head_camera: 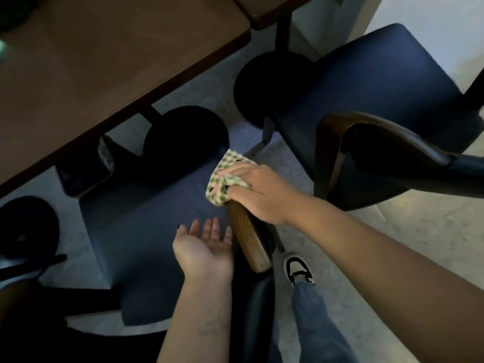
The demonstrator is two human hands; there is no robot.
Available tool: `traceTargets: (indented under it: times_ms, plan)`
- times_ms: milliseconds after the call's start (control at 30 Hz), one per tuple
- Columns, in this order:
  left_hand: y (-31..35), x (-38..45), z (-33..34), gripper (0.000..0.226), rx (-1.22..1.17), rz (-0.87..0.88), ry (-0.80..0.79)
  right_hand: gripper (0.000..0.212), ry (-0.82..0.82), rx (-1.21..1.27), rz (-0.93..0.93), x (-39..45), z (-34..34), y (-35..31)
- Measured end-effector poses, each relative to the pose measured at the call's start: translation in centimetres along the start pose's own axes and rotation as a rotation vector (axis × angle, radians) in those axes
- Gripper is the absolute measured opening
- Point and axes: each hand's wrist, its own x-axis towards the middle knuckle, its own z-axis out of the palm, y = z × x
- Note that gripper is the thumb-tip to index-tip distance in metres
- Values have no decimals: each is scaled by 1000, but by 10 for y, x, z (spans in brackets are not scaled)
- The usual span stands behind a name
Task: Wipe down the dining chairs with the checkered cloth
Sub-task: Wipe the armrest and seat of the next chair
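Head view, table (110, 56) nearby, second chair (387, 82)

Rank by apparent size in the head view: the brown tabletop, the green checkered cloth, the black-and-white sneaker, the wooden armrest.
1. Brown tabletop, by far the largest.
2. Wooden armrest.
3. Green checkered cloth and black-and-white sneaker look alike; the right hand covers part of the cloth, so no ranking.

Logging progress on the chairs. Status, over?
Right hand presses checkered cloth on near chair's wooden armrest. Left hand open, palm up, over the seat. Second chair untouched. Nothing in the way.
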Motion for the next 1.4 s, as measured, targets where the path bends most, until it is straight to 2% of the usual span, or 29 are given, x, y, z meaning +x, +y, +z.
traceTargets:
  times_ms: [133, 233, 267, 400, 567, 667, 800, 933, 1067, 1100, 1167, 1233, 1300, 1400]
  plan:
    - [5, -14, -13, 45, 266, 13, -63, 44, -142, -245, -73, -38, 10, -21]
    - [8, -30, -27, 21, 554, 103, -147, 44, -173, -299, -48, -65, 17, -37]
    - [8, -33, -36, 20, 662, 155, -168, 43, -156, -319, -45, -74, 19, -43]
    - [14, -50, -86, 51, 1138, 383, -283, 38, -55, -416, -23, -106, 33, -66]
    - [37, -77, -167, 66, 1538, 536, -401, 39, 137, -552, 81, -125, 59, -89]
    - [56, -86, -207, 65, 1760, 611, -409, 39, 134, -676, 26, -135, 70, -100]
    - [72, -95, -234, 43, 2041, 913, -308, 45, 70, -765, -88, -153, 94, -114]
    - [71, -115, -258, 44, 2070, 1063, -140, 43, 57, -776, -66, -169, 124, -134]
    - [68, -137, -283, 48, 2049, 1049, -78, 47, -3, -552, 17, -185, 161, -168]
    - [69, -144, -290, 50, 1974, 1037, -97, 44, -30, -454, 67, -186, 167, -177]
    - [76, -164, -306, 56, 1672, 952, -163, 38, -89, -163, 188, -184, 175, -203]
    - [88, -189, -324, 57, 1351, 868, -222, 37, -141, 275, 367, -183, 175, -236]
    - [106, -216, -341, 56, 1189, 871, -248, 40, -179, 602, 550, -184, 176, -271]
    - [142, -255, -367, 60, 952, 844, -307, 46, -215, 781, 652, -183, 186, -325]
